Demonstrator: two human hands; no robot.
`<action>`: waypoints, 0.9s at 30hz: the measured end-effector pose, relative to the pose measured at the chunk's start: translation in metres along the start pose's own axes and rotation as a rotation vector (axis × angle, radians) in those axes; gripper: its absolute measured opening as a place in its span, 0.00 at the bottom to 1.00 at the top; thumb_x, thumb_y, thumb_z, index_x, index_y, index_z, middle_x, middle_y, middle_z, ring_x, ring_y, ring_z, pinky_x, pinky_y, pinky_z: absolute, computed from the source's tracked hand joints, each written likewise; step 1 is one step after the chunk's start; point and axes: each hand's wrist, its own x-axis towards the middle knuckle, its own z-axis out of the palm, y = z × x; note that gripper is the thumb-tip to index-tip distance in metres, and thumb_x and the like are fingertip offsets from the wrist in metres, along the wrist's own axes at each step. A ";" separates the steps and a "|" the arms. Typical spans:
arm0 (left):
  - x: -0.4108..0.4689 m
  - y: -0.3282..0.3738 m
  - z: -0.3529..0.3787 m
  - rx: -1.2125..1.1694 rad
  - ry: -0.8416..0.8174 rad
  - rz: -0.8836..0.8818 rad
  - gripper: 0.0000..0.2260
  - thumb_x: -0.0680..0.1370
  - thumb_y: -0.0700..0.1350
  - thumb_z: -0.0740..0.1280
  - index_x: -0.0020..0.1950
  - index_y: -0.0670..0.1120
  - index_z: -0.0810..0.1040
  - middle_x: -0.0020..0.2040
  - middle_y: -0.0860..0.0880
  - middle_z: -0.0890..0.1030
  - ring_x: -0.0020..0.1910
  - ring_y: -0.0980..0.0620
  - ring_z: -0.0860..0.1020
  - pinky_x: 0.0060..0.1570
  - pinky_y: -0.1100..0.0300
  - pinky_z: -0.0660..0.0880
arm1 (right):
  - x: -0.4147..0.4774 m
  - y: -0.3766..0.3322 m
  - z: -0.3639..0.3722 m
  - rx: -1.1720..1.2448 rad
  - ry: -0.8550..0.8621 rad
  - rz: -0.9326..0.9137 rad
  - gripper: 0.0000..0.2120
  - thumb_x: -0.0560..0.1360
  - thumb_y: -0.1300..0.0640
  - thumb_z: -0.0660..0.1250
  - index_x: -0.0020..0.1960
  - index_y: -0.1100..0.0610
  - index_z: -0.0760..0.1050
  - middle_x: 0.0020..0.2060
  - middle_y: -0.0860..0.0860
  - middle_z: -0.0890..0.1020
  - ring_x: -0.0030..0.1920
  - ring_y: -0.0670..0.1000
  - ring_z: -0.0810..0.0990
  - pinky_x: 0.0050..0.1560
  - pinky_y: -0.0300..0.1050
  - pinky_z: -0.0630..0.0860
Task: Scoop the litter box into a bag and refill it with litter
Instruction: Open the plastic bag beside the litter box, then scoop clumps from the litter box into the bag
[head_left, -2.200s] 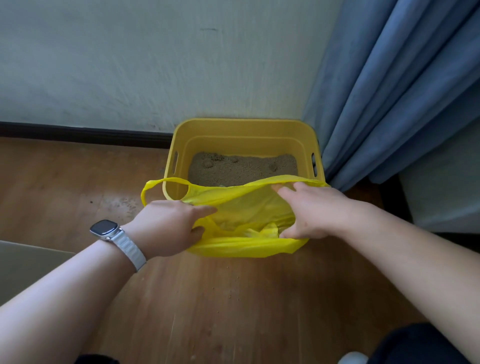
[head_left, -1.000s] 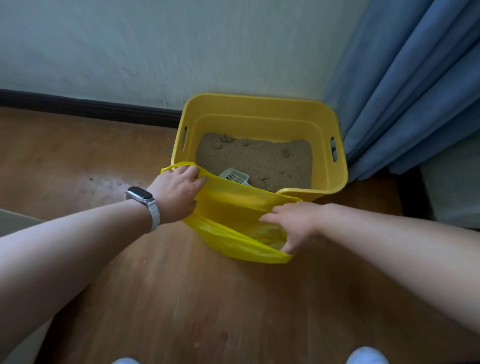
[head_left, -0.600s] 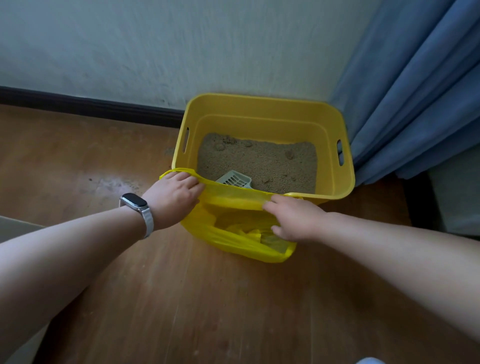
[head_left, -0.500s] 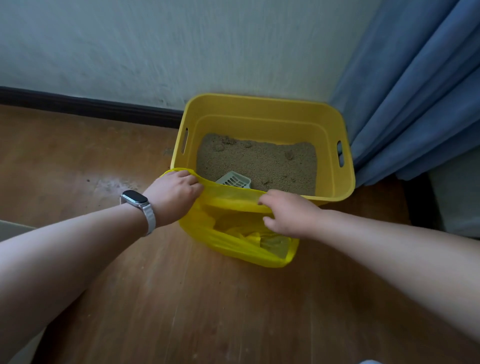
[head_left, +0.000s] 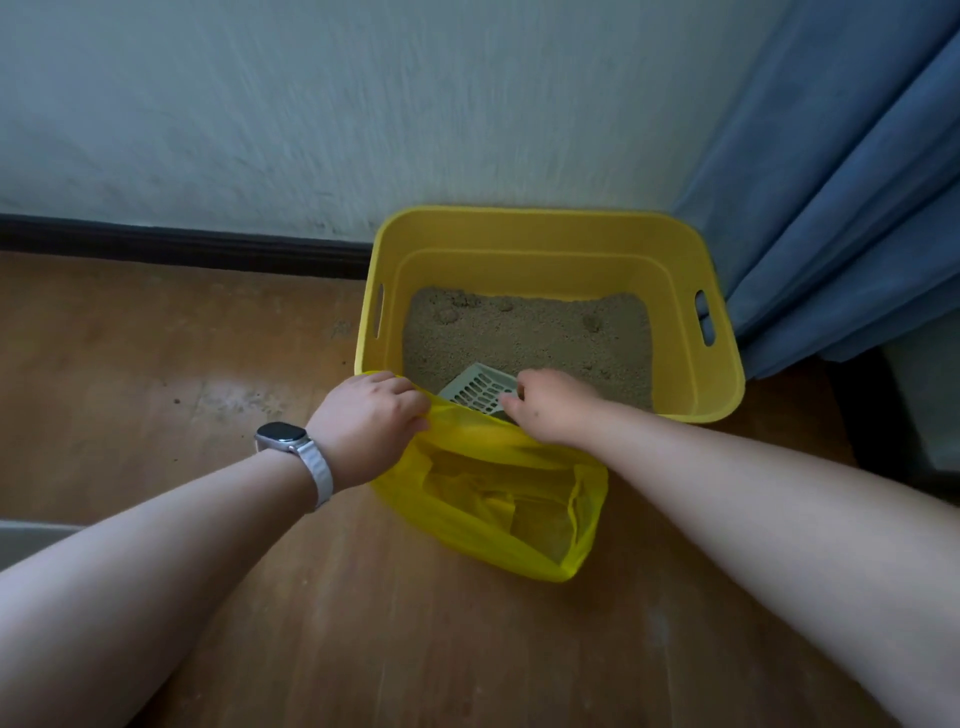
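Observation:
A yellow litter box (head_left: 540, 228) stands on the wooden floor against the wall, holding sandy litter (head_left: 530, 332) with a few clumps. A grey slotted scoop (head_left: 475, 387) lies in the litter at the box's near edge. A yellow plastic bag (head_left: 498, 519) sits open on the floor in front of the box. My left hand (head_left: 363, 426), with a watch on the wrist, grips the bag's rim at its left. My right hand (head_left: 550, 402) is over the box's near edge, fingers closing on the scoop's handle end; the handle itself is hidden.
A blue curtain (head_left: 841, 182) hangs close to the box's right side. A dark baseboard (head_left: 171, 244) runs along the wall. Something dark (head_left: 872, 415) stands on the floor at the right, and a grey edge (head_left: 31, 535) shows at the far left.
My right hand has let go of the bag's rim and moved forward into the box onto the scoop. The bag's right side has sagged open. My left hand keeps its hold.

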 end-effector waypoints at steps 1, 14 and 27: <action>0.000 -0.002 0.001 -0.021 0.009 0.003 0.05 0.74 0.46 0.72 0.42 0.46 0.81 0.38 0.49 0.81 0.38 0.45 0.78 0.37 0.54 0.76 | 0.006 -0.002 0.002 0.002 -0.022 0.032 0.20 0.80 0.44 0.55 0.60 0.57 0.73 0.50 0.54 0.79 0.47 0.56 0.78 0.45 0.51 0.78; -0.001 -0.011 0.006 -0.226 -0.002 -0.062 0.09 0.77 0.51 0.68 0.49 0.47 0.81 0.45 0.49 0.80 0.46 0.47 0.77 0.44 0.53 0.75 | 0.022 -0.005 0.016 0.000 0.019 0.159 0.08 0.75 0.53 0.65 0.51 0.56 0.76 0.41 0.52 0.78 0.42 0.56 0.77 0.36 0.44 0.68; -0.001 -0.006 0.001 -0.203 -0.067 -0.113 0.08 0.77 0.51 0.68 0.49 0.48 0.81 0.45 0.51 0.79 0.46 0.49 0.76 0.42 0.59 0.69 | -0.005 0.071 -0.103 -0.388 -0.032 0.007 0.13 0.78 0.48 0.63 0.58 0.52 0.78 0.40 0.48 0.79 0.38 0.49 0.76 0.36 0.46 0.73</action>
